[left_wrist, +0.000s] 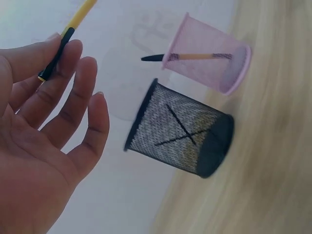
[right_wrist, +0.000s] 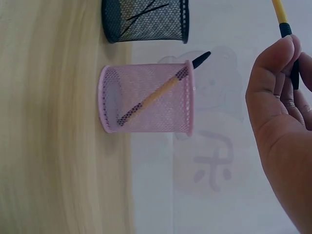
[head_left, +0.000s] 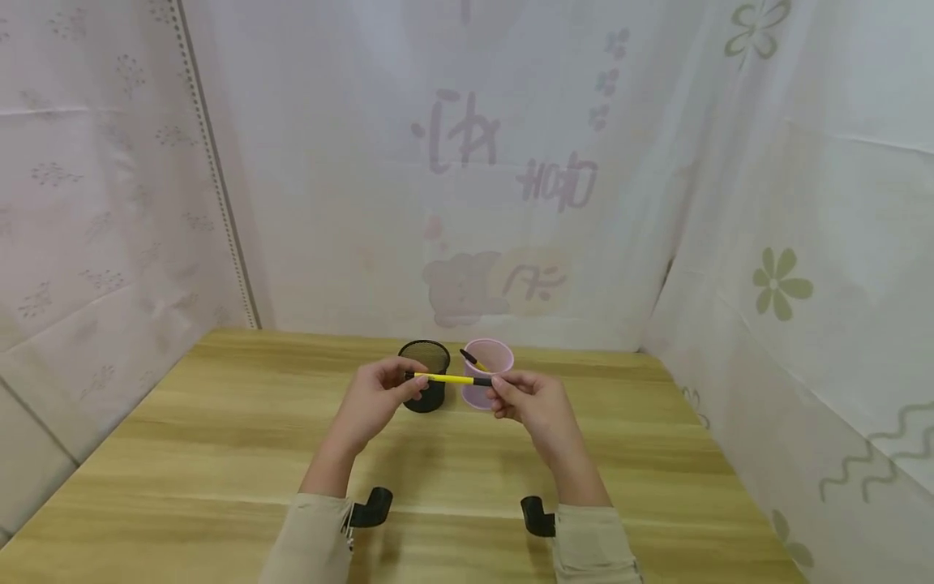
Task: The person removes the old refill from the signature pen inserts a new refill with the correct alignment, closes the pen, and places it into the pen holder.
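On the wooden table (head_left: 241, 438), one in number, the work appears half complete. Two hands are raised above it: the left hand (head_left: 374, 401) and the right hand (head_left: 536, 405). Each has thumb and fingertips clamped on its own end of one item; the remaining left fingers are spread. Two mesh cups stand upright, near each other: a black cup (left_wrist: 180, 127) and a pink cup (right_wrist: 161, 116). Whether the crossed dark lines lie on the black cup or inside it cannot be told. Two yellow pens are visible. The leaning pen (head_left: 474, 360) rests tilted inside the pink cup; this placement is done. The held pen (head_left: 456, 379) lies nearly level between the hands, outside both cups; its placement is probably left.
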### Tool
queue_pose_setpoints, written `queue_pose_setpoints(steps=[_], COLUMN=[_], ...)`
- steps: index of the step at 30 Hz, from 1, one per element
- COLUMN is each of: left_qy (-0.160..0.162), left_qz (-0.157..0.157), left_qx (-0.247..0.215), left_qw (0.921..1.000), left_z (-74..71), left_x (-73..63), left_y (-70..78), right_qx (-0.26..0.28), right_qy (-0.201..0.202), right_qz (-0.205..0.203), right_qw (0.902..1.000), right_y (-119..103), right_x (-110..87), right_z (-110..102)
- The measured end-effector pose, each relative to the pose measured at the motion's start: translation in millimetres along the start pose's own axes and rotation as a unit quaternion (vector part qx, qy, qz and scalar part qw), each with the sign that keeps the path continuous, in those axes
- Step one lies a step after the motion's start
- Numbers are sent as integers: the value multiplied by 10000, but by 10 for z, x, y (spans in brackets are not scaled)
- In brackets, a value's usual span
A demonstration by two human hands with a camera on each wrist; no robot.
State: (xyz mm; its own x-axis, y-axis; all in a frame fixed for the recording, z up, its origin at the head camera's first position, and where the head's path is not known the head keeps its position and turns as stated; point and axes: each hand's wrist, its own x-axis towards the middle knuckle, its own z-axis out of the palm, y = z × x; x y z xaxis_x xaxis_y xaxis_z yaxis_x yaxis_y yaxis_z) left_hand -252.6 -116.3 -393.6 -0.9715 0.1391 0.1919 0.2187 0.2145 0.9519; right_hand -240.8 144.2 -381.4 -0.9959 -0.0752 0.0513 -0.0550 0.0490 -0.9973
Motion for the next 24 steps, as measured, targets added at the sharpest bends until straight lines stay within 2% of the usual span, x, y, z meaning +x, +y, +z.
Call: queue_pose_setpoints(steps=[5,9,14,24], left_qy=[40,75,185,433], left_qz=[-82,-179,-152,-68], left_qx=[105,206,206,11], left_qw=[9999,9996,9995,9990], left_z=[15,42,88,180], left_x=[11,-51,-88,-149], left_y=[-56,-91,-129,-151], right_qx=[-124,-58,-28,-61], right_qy=[47,-31,-83,213], right_qz=[120,110,164,391], right_qw=[9998,9999,9998,9990], right_y=[29,72,112,150], right_x=[30,-9,-39,-102], right_z=[17,26,29,54])
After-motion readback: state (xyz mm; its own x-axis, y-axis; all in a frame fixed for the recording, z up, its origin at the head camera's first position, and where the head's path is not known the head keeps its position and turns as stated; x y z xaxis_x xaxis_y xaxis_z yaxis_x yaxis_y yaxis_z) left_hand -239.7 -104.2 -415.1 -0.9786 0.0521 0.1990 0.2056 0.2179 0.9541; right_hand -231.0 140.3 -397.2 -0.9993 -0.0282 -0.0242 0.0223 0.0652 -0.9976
